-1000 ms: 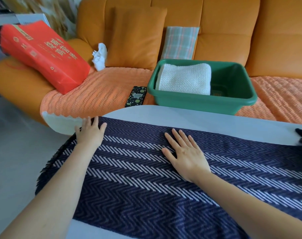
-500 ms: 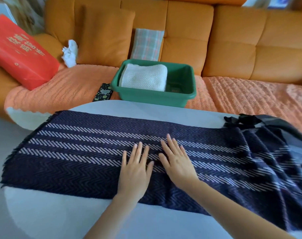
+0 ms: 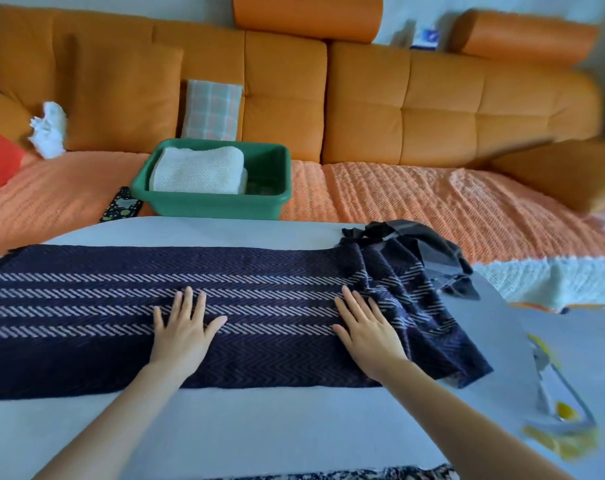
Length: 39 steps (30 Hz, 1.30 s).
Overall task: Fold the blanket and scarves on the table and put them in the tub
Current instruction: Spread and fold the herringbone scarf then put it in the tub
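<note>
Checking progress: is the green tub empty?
No, a folded white blanket lies inside the green tub.

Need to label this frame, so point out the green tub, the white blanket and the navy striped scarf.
green tub [image 3: 218,206], head view, middle of its front wall.
white blanket [image 3: 197,168], head view, top of the folded stack.
navy striped scarf [image 3: 86,306], head view, flat left stretch.
</note>
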Each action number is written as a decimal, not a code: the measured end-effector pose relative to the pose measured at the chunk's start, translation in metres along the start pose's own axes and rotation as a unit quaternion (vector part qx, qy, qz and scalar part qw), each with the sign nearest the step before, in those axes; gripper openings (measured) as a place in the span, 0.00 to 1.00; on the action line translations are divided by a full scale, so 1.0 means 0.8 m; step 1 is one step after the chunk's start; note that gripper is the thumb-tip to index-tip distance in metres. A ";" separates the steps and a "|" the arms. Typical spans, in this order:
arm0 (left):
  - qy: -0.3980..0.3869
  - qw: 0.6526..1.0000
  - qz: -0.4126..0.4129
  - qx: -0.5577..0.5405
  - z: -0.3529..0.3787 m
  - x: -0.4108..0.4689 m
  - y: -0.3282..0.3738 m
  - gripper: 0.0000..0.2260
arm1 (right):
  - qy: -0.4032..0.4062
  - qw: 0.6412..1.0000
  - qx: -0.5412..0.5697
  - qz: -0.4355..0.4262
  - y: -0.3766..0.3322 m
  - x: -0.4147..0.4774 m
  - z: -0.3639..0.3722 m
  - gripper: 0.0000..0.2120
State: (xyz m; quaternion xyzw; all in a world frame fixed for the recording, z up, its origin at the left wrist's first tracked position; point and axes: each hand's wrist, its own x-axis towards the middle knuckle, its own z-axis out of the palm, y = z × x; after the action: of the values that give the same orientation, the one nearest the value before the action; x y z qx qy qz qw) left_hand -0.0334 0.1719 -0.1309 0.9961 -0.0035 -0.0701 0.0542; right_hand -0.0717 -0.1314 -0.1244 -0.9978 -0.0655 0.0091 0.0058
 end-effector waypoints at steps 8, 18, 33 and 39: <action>0.017 0.977 0.193 -0.089 0.005 -0.015 0.222 0.27 | 0.083 0.967 0.183 0.155 0.098 -0.032 -0.032 0.24; 0.098 0.974 0.202 -0.020 0.068 -0.017 0.292 0.44 | 0.179 0.936 0.209 0.218 0.166 0.038 -0.039 0.26; 0.111 0.971 0.205 -0.059 0.068 -0.020 0.291 0.40 | 0.252 0.914 0.234 0.215 0.182 0.080 -0.053 0.08; 0.127 0.967 0.209 -0.071 0.071 -0.019 0.291 0.37 | 0.198 0.846 0.342 0.356 0.240 0.079 -0.066 0.11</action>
State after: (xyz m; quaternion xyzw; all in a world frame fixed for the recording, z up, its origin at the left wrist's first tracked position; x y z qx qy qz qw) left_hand -0.0564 -0.0656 -0.1593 0.9676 -0.1992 0.0700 0.1384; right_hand 0.0173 -0.3140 -0.0753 -0.8678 0.3045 -0.1653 0.3563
